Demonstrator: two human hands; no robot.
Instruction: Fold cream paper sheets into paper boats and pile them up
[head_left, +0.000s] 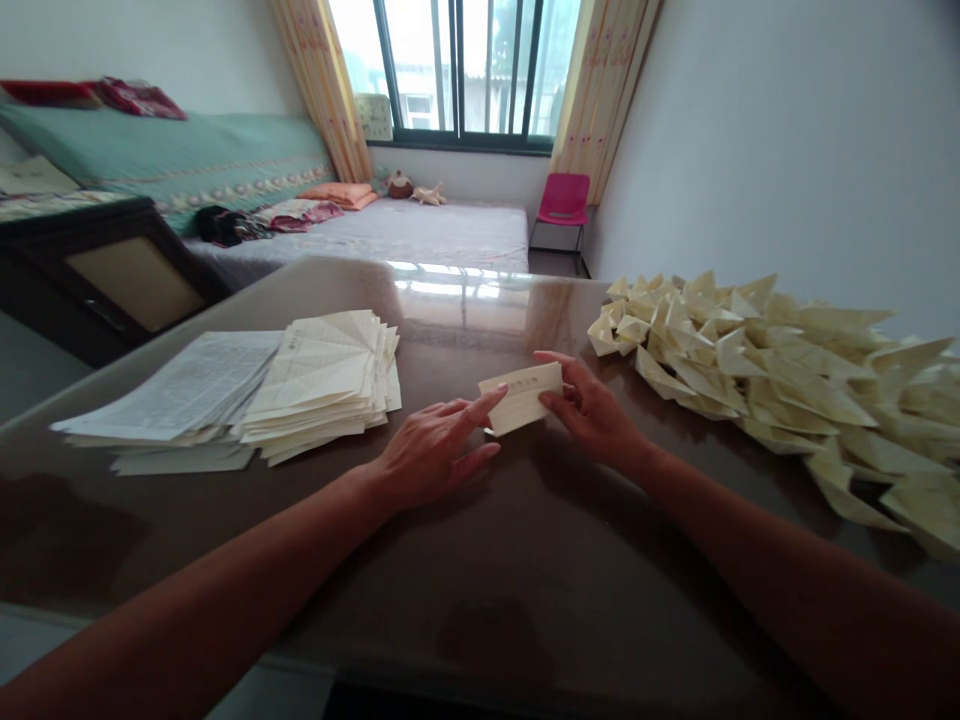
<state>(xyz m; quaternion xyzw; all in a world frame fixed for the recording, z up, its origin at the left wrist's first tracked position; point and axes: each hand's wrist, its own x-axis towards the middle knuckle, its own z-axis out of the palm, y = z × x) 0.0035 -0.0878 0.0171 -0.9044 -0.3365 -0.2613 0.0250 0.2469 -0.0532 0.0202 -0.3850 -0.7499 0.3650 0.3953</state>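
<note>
Paper, folded into a small oblong with print near its upper edge, between both hands over the glossy table; cannot tell whether its lower edge touches the surface. Right hand: thumb on near face, fingers behind, pinching the right end. Left hand: index finger laid on the face toward the left end, thumb spread away below; cannot tell whether any finger backs the paper there. Risk, as judged: layers could slip out of line, or the left end swing, if the index presses with no thumb opposing it. Creased sheets at left, stacked unevenly, overlapping printed sheets; a brush from the left arm might fan them. Folded shapes heaped at right, loosely piled; outward swing of the right forearm could crush or topple some
</note>
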